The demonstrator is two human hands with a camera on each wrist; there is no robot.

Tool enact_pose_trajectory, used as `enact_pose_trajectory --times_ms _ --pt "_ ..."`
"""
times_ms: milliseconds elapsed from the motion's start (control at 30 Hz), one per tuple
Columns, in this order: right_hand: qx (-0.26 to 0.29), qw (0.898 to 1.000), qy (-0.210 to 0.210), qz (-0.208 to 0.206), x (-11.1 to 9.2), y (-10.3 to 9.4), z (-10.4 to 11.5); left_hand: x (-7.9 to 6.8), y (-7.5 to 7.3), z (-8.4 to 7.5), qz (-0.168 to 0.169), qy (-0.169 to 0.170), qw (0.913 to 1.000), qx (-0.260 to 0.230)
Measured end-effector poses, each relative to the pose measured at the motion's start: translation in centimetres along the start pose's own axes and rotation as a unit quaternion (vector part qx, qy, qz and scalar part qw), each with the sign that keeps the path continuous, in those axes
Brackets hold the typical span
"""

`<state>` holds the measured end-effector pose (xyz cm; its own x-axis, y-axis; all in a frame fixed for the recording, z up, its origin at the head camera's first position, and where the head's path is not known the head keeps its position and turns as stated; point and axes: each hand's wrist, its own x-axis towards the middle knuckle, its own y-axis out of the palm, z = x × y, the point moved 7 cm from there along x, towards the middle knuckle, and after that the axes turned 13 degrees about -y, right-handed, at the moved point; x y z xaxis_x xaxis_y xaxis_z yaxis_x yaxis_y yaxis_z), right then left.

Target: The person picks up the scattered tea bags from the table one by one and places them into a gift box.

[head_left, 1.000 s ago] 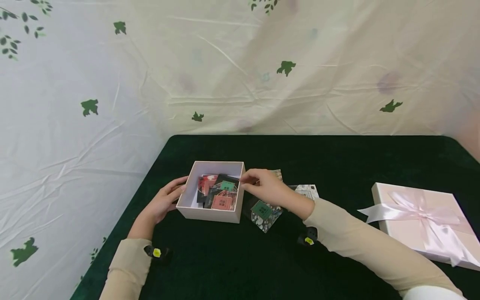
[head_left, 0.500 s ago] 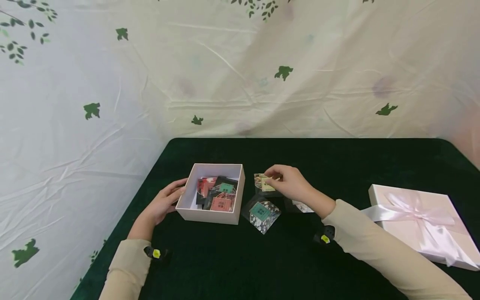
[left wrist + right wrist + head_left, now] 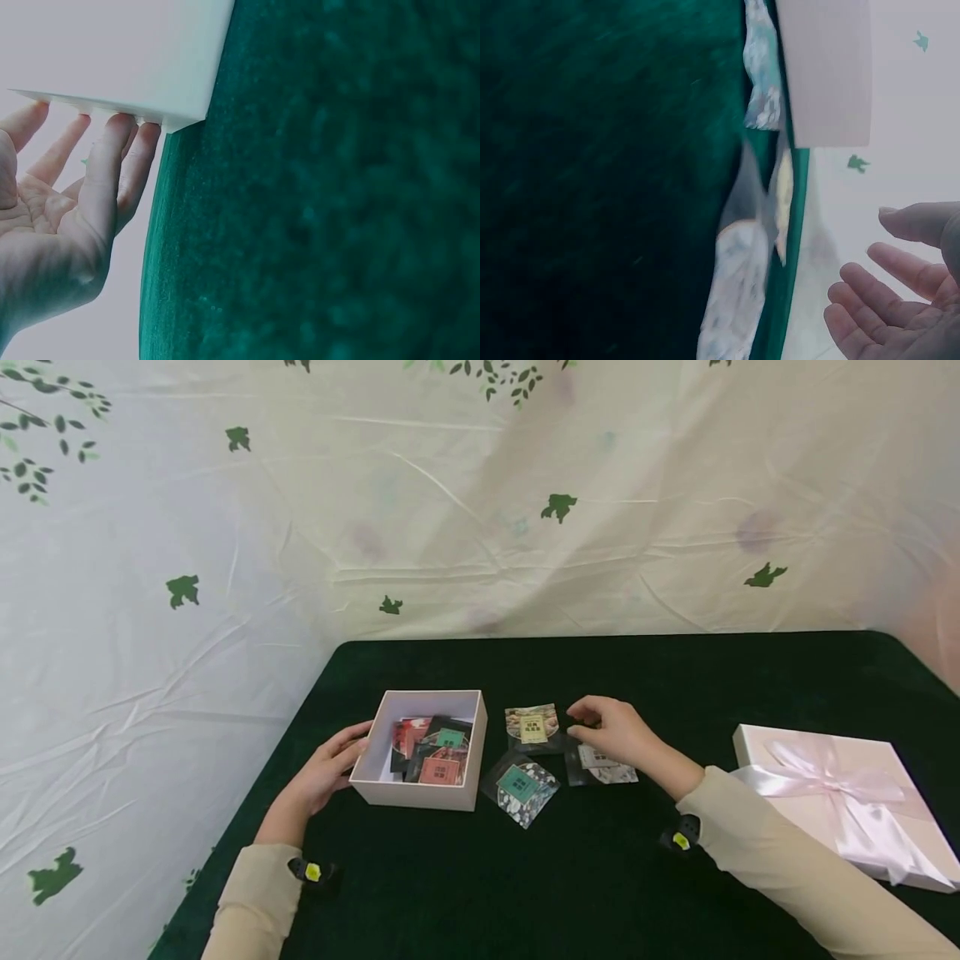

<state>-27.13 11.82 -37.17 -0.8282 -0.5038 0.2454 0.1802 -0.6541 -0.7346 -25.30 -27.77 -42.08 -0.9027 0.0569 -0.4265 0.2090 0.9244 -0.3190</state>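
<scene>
My left hand (image 3: 321, 777) rests its fingertips against the left side of an open pale pink box (image 3: 422, 795). In the left wrist view, the extended fingers (image 3: 106, 172) touch the box wall. Several small dark packets with red and green labels (image 3: 441, 770) lie overlapping inside. On the cloth to the right are a yellow-label packet (image 3: 533, 727), a green-label packet (image 3: 520, 785) and a white-label packet (image 3: 604, 772). Above the white-label one hovers my right hand (image 3: 621, 732), thumb and fingers apart and holding nothing, which the right wrist view confirms.
A pink lid with a satin ribbon bow (image 3: 832, 785) lies at the right of the table. Dark green cloth (image 3: 465, 893) covers the tabletop. Behind and to the left hangs a pale curtain (image 3: 315, 527) with green leaf and bird prints.
My right hand has moved from the box's right rim to the right, past the yellow-label packet, to above the white-label packet. My left hand stays at the box.
</scene>
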Motion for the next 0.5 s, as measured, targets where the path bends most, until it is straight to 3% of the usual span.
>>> enact_pose_trajectory --times_ms 500 --pt "-0.022 0.997 0.036 0.057 -1.8 0.4 -3.0 -0.2 0.0 0.0 0.003 0.005 1.0000 -0.003"
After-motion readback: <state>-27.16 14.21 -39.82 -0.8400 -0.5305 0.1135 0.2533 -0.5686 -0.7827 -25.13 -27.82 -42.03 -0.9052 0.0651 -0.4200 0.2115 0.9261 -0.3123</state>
